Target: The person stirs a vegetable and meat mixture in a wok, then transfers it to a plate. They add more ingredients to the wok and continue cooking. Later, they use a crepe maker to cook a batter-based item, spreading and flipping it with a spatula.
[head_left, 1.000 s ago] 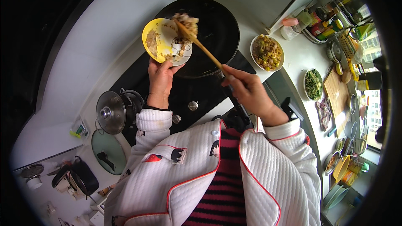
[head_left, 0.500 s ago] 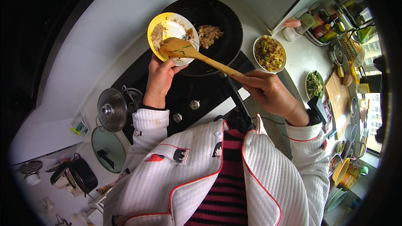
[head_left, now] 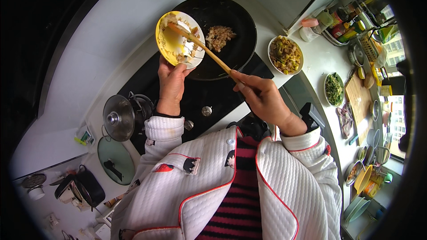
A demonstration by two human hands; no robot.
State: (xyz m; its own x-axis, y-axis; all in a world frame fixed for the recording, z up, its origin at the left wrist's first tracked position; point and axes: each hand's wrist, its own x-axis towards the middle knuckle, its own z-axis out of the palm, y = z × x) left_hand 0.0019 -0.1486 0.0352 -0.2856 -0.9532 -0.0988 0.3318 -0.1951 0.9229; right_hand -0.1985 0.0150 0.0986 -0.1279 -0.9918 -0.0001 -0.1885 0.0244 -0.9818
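My left hand (head_left: pixel 171 84) grips the near rim of a yellow and white bowl (head_left: pixel 167 46), tilted over the left side of a black wok (head_left: pixel 240 18). Bits of pale minced food cling to the bowl's inside. My right hand (head_left: pixel 262 98) is closed round the handle of a wooden spatula (head_left: pixel 211 54). The spatula's blade, seen nearly edge-on, is inside the bowl against its far left wall. A clump of minced meat (head_left: pixel 220 38) lies in the wok, to the right of the bowl.
The wok is on a black stove (head_left: pixel 195 95) with a lidded pot (head_left: pixel 119 118) at left. A bowl of cooked food (head_left: pixel 285 55) stands on the right counter, with a bowl of chopped greens (head_left: pixel 333 89) and a cutting board (head_left: pixel 359 102) beyond. A glass lid (head_left: pixel 114 160) lies lower left.
The spatula's blade has gone from the bowl's near side to its far left wall and turned edge-on. My right hand has moved left and nearer me. The bowl is tipped more steeply.
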